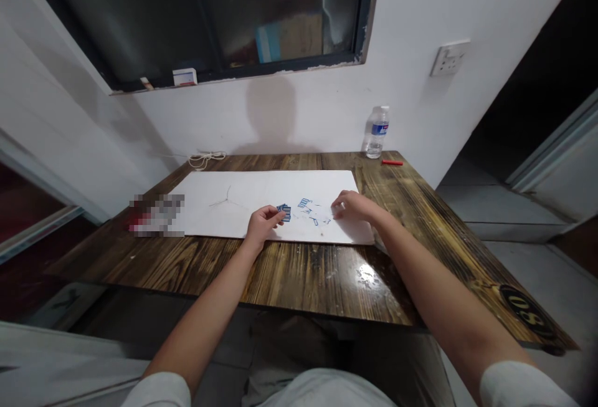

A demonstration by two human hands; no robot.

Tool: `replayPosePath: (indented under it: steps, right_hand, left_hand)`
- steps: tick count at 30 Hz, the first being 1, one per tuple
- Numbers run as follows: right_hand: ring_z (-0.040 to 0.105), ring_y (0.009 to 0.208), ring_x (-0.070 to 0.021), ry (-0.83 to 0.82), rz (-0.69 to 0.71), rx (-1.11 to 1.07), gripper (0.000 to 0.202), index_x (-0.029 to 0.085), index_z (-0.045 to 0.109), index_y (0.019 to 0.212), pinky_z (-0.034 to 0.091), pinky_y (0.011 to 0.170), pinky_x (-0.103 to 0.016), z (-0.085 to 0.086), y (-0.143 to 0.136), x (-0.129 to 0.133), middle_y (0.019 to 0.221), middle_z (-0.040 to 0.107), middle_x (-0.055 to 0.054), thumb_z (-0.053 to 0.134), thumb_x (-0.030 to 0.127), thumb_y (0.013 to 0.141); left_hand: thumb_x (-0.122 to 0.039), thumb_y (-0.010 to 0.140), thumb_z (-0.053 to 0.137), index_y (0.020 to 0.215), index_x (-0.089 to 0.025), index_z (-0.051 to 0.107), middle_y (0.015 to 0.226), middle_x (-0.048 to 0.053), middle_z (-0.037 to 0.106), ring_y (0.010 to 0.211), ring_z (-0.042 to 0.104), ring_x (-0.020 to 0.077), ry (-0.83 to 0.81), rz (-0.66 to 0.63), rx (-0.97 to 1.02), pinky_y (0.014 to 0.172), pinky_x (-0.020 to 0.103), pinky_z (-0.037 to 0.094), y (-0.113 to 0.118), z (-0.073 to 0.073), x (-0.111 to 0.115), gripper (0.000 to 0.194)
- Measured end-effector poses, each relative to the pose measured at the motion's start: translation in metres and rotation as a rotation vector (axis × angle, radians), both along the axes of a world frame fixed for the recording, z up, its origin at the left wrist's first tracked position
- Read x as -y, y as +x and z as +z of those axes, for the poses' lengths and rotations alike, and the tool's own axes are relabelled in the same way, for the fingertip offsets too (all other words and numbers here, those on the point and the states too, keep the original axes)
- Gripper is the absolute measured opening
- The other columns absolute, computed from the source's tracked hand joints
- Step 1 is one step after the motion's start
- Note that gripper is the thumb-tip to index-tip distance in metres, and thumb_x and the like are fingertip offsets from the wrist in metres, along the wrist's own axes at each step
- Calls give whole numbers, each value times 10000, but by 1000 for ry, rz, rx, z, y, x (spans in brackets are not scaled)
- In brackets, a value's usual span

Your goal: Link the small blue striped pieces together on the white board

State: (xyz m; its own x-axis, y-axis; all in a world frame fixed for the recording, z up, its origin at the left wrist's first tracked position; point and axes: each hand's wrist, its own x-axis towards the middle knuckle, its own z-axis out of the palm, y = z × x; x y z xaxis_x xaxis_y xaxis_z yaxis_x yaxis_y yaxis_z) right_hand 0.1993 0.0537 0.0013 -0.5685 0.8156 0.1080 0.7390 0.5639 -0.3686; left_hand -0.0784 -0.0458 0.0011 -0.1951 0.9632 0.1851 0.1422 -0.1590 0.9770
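Observation:
My left hand (264,226) pinches a small bunch of flat dark-blue pieces with pale stripes (285,212) between thumb and fingers, just over the white board (261,186). To its right, several small blue-and-white flat pieces (306,204) are scattered on the board, some overlapping. My right hand (351,205) is at the right side of these pieces, fingers curled down toward the board. Whatever its fingertips hold is too small to make out. A thin branching line or thread (227,199) shows on the board's left half.
The board lies on a dark wooden table (187,263). Toward the wall stand a water bottle (377,133), a red pen-like stick (392,162) and a coiled white cable (205,159). A blurred-out item (159,215) covers the board's left end. A small box (185,76) sits on the window ledge.

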Motion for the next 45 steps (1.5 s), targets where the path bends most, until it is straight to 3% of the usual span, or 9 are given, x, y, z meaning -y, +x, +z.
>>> replayPosePath:
  steps: [6, 12, 22, 29, 37, 41, 45]
  right_hand:
    - [570, 845, -178, 38, 123, 127, 220, 182, 722, 934, 400, 753, -222, 8, -3, 6, 1026, 628, -85, 629, 273, 757]
    - [581, 744, -160, 76, 104, 277, 293, 149, 710, 926, 383, 650, -223, 14, -8, 12, 1002, 638, -107, 505, 342, 845]
    - [602, 768, -201, 202, 60, 422, 272, 101, 705, 875, 370, 629, -254, 22, -20, 23, 910, 674, -143, 454, 188, 814]
    - [603, 749, -183, 125, -62, 305, 217, 151, 713, 862, 372, 644, -237, 18, -15, 16, 836, 695, -105, 506, 187, 808]
    - [593, 707, -159, 29, -27, 136, 125, 191, 738, 802, 368, 602, -217, 17, -14, 11, 788, 694, -61, 666, 239, 711]
    - [572, 659, -139, 19, 44, -82, 115, 184, 744, 785, 367, 599, -219, 22, -22, 16, 741, 685, -39, 666, 238, 720]
    - [562, 651, -130, -100, 94, -346, 139, 169, 736, 793, 378, 603, -219, 23, -40, 29, 717, 684, -26, 654, 262, 732]
  left_hand:
    - [-402, 569, 772, 662, -162, 578, 561, -23, 601, 509, 573, 115, -15, 19, 12, 476, 209, 378, 1, 2, 1, 323]
    - [-417, 554, 774, 658, -163, 577, 555, -22, 600, 500, 567, 117, -14, 24, 6, 473, 215, 379, 1, 1, 0, 338]
    - [-407, 572, 768, 656, -158, 578, 559, -16, 603, 502, 556, 110, -20, 11, -3, 479, 212, 382, 1, 2, 1, 324]
    - [-418, 573, 766, 667, -162, 577, 575, -13, 607, 511, 565, 116, -17, 2, -4, 477, 212, 383, 1, 0, 1, 331]
    - [-412, 580, 763, 667, -167, 573, 574, -14, 601, 515, 564, 117, -23, 0, 3, 484, 214, 391, 1, 0, 2, 323]
    - [-423, 569, 764, 661, -168, 574, 573, -14, 604, 505, 563, 117, -34, -4, -3, 477, 214, 383, 2, 2, 3, 331]
    - [-433, 560, 765, 659, -167, 576, 570, -12, 608, 500, 562, 118, -42, -3, -11, 474, 215, 379, 3, 3, 3, 341]
